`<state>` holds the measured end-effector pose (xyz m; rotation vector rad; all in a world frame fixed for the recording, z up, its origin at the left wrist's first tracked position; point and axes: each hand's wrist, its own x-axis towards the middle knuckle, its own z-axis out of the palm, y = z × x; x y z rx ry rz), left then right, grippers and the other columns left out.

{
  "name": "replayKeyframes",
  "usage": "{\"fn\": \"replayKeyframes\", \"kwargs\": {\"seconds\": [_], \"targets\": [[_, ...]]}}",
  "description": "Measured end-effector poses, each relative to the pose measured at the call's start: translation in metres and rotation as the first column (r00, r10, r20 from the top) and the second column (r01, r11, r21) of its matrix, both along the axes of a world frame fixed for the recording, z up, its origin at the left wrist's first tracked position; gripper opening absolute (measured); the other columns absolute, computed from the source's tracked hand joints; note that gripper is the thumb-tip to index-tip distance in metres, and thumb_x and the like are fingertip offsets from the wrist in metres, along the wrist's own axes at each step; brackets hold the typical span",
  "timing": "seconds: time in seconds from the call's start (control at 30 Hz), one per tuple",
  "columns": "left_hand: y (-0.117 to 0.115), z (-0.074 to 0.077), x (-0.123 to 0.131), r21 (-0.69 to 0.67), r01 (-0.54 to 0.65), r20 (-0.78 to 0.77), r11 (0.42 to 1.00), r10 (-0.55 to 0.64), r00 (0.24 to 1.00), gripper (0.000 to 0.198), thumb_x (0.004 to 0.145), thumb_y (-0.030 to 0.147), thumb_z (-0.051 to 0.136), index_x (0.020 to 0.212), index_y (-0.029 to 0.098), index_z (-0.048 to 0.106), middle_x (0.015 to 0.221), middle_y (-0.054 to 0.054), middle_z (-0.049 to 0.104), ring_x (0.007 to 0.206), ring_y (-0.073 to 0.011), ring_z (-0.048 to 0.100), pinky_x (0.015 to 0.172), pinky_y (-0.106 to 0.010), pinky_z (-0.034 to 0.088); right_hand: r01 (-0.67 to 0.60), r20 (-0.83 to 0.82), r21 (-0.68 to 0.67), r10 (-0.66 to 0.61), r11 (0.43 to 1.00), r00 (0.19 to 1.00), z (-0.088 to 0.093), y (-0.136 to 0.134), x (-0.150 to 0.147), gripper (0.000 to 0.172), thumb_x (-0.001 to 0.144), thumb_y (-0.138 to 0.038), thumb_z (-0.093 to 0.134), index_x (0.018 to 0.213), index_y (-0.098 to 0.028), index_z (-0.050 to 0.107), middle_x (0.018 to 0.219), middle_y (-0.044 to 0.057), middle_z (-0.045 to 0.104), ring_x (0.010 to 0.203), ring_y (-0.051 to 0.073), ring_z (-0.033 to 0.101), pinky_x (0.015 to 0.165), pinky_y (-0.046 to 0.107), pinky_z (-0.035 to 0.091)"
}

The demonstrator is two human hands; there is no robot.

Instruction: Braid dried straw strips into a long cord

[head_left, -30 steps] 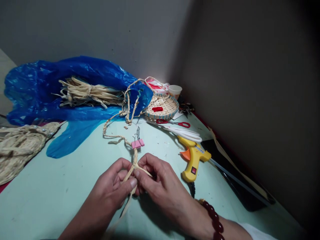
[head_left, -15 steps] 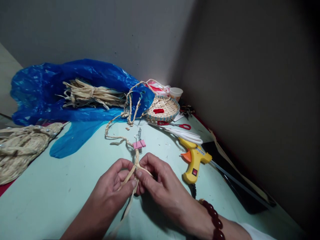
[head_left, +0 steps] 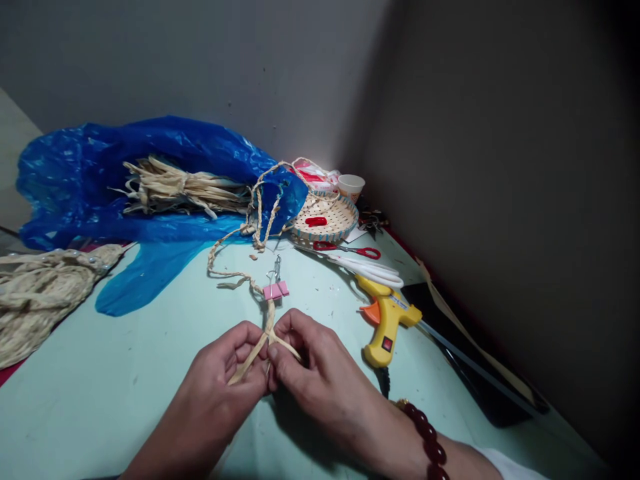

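My left hand (head_left: pixel 225 380) and my right hand (head_left: pixel 310 367) meet low in the middle of the table, both pinching tan straw strands (head_left: pixel 250 360) where they split into separate strips. The strands join into a braided straw cord (head_left: pixel 223 263) that runs away from me, held by a pink binder clip (head_left: pixel 276 289) just beyond my fingers. The cord loops back toward a blue plastic bag (head_left: pixel 160 180). A dark red bead bracelet (head_left: pixel 425 433) sits on my right wrist.
A yellow glue gun (head_left: pixel 385 320) lies right of my hands, with white scissors (head_left: pixel 370 268) and red-handled scissors (head_left: pixel 350 249) behind it. A small woven tray (head_left: pixel 325 217) and paper cup (head_left: pixel 351 185) stand near the corner. Loose straw (head_left: pixel 175 187) rests on the bag; woven straw piece (head_left: pixel 40 297) at left.
My hands slid slightly toward me and the left strand now angles down to the left across my left fingers. The braid and clip stayed in place.
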<state>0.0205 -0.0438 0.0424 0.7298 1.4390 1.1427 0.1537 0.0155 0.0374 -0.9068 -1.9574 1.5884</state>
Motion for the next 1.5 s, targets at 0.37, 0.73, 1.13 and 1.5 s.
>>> {"fn": "replayKeyframes", "kwargs": {"seconds": [0.37,0.73,1.13,1.5], "targets": [[0.001,-0.002,-0.017,0.001,0.138,0.005,0.990,-0.138,0.990,0.010,0.073,0.025,0.072,0.073,0.019,0.064,0.070,0.002,0.064,0.070,-0.0145,0.056,0.066,-0.021,0.044,-0.033,-0.053,-0.157,0.025,0.987,0.998,0.001,0.001,0.003,0.011,0.091,-0.029,0.053,0.086,-0.020,0.052,0.076,-0.001,0.062,0.069,0.013,0.054,0.060,0.023,0.039],[-0.008,-0.007,-0.005,0.006,0.102,-0.192,0.995,-0.099,0.976,0.026,0.084,0.044,0.058,0.072,0.022,0.053,0.069,0.004,0.056,0.071,-0.0154,0.051,0.065,-0.024,0.040,0.009,0.093,-0.013,-0.007,1.000,0.996,-0.002,0.003,0.001,0.017,0.090,-0.023,0.049,0.078,-0.017,0.059,0.071,0.000,0.064,0.066,0.012,0.055,0.059,0.023,0.037],[-0.007,-0.007,-0.014,-0.013,0.158,-0.115,0.987,-0.159,0.981,0.017,0.082,0.037,0.064,0.080,0.021,0.057,0.068,0.005,0.056,0.061,-0.0108,0.047,0.054,-0.019,0.037,-0.014,0.019,0.025,0.014,1.000,1.000,-0.003,0.005,0.003,0.018,0.094,-0.027,0.048,0.084,-0.018,0.060,0.076,0.001,0.065,0.069,0.012,0.055,0.061,0.023,0.037],[-0.004,-0.008,-0.008,0.029,0.076,-0.215,0.997,-0.068,0.974,0.013,0.079,0.031,0.064,0.078,0.024,0.053,0.072,0.005,0.059,0.074,-0.0159,0.057,0.067,-0.024,0.045,0.000,0.016,-0.073,0.001,0.997,1.000,-0.001,0.002,0.002,0.017,0.092,-0.027,0.052,0.080,-0.017,0.059,0.072,0.000,0.064,0.067,0.012,0.056,0.061,0.021,0.040]]}}
